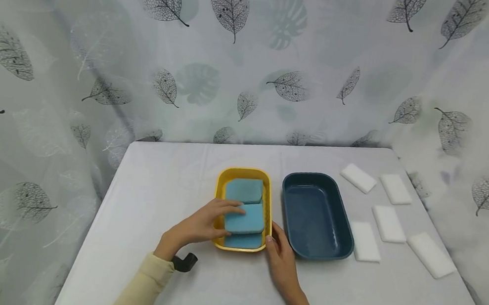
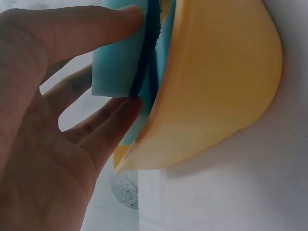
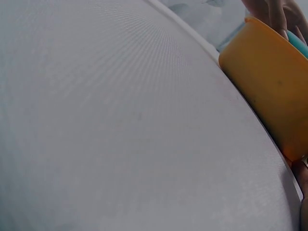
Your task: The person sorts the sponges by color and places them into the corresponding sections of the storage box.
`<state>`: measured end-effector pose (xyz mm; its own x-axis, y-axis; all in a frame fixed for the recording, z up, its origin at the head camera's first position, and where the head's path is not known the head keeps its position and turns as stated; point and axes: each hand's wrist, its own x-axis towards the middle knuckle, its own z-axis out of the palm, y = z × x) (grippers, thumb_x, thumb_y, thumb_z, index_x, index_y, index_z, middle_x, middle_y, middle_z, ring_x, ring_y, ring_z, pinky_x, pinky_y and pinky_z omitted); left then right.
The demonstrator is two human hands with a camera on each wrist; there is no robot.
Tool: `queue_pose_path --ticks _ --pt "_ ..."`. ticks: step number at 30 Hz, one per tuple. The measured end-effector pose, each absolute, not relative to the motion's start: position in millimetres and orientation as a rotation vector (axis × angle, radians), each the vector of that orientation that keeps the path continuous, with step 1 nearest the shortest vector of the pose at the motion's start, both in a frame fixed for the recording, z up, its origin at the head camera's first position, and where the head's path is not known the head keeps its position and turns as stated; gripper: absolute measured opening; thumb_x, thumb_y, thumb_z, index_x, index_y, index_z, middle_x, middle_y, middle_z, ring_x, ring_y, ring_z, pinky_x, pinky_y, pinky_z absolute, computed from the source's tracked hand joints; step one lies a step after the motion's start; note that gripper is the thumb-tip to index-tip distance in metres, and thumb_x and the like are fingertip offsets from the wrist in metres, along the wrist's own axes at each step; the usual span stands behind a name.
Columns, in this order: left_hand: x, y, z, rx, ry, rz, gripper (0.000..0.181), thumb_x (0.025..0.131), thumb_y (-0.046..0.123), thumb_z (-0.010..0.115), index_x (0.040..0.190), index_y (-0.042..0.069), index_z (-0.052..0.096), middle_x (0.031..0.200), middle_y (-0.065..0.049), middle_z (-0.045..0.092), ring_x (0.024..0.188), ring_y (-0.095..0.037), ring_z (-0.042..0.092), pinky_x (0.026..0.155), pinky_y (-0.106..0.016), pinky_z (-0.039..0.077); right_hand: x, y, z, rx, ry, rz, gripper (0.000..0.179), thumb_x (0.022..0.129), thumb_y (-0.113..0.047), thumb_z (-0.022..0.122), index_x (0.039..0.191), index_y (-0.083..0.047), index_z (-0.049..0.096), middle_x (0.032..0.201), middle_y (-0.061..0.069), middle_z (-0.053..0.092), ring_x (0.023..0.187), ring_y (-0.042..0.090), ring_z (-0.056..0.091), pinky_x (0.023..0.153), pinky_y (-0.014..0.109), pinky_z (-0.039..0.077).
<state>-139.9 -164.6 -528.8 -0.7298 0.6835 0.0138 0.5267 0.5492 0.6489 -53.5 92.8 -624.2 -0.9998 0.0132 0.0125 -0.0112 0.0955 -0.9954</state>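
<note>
A yellow plastic tub (image 1: 270, 210) stands on the table with several light-blue sponges in it. My left hand (image 1: 201, 222) pinches the topmost sponge (image 1: 251, 221) between thumb and fingers; in the left wrist view this sponge (image 2: 115, 67) shows a dark blue scouring side and sits at the tub's rim. Another sponge (image 1: 244, 189) lies behind it, and part of a further sponge (image 1: 243, 241) shows in front. My right hand (image 1: 283, 263) holds the tub's near right corner, thumb at the rim; only a bit of it shows in the right wrist view.
Just right of the yellow tub stands a dark blue tub (image 1: 316, 214) with nothing in it. Several white sponge blocks (image 1: 389, 224) lie spread on the table (image 1: 169, 189) further right. A leaf-patterned curtain (image 1: 254, 64) hangs behind and at the sides.
</note>
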Motion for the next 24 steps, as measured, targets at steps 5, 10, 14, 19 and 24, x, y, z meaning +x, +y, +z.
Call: queue_pose_path --ticks 5,10,14,19,24 --pt "-138 -161 -531 1.056 2.528 0.896 0.057 0.090 0.018 0.083 0.143 0.025 0.062 0.160 0.000 0.050 0.149 -0.029 0.044 0.120 -0.051 0.043 -53 94 -622 -0.017 -2.314 2.108 0.052 0.110 -0.032 0.054 0.159 -0.017 0.042 0.163 0.010 0.045 0.148 0.027 0.047 0.107 0.006 0.042" --pt "-137 -158 -533 1.072 2.558 0.858 0.056 0.090 0.016 0.083 0.142 0.023 0.063 0.160 -0.001 0.051 0.147 -0.029 0.045 0.118 -0.050 0.045 -53 95 -623 -0.020 -2.323 2.098 0.052 0.110 -0.032 0.054 0.159 -0.018 0.042 0.163 0.009 0.044 0.150 0.028 0.045 0.107 0.006 0.041" --pt "-137 -156 -533 1.065 2.578 0.839 0.055 0.090 0.013 0.082 0.141 0.022 0.064 0.160 -0.002 0.051 0.145 -0.030 0.045 0.116 -0.049 0.046 -53 95 -623 -0.011 -2.326 2.092 0.052 0.110 -0.032 0.054 0.159 -0.019 0.042 0.163 0.009 0.045 0.149 0.028 0.046 0.107 0.006 0.041" --pt "-138 -153 -532 1.049 2.612 0.794 0.054 0.089 0.011 0.082 0.140 0.022 0.065 0.159 -0.002 0.051 0.142 -0.031 0.045 0.114 -0.048 0.048 -53 95 -623 -0.016 -2.317 2.110 0.052 0.110 -0.033 0.054 0.158 -0.019 0.042 0.163 0.008 0.045 0.148 0.027 0.047 0.107 0.006 0.042" --pt "-138 -153 -532 1.015 2.654 0.750 0.054 0.089 0.011 0.082 0.139 0.025 0.065 0.155 -0.006 0.052 0.139 -0.032 0.046 0.112 -0.048 0.050 -54 91 -623 -0.003 -2.317 2.132 0.054 0.109 -0.034 0.055 0.159 -0.018 0.041 0.163 0.009 0.044 0.148 0.026 0.046 0.107 0.007 0.042"
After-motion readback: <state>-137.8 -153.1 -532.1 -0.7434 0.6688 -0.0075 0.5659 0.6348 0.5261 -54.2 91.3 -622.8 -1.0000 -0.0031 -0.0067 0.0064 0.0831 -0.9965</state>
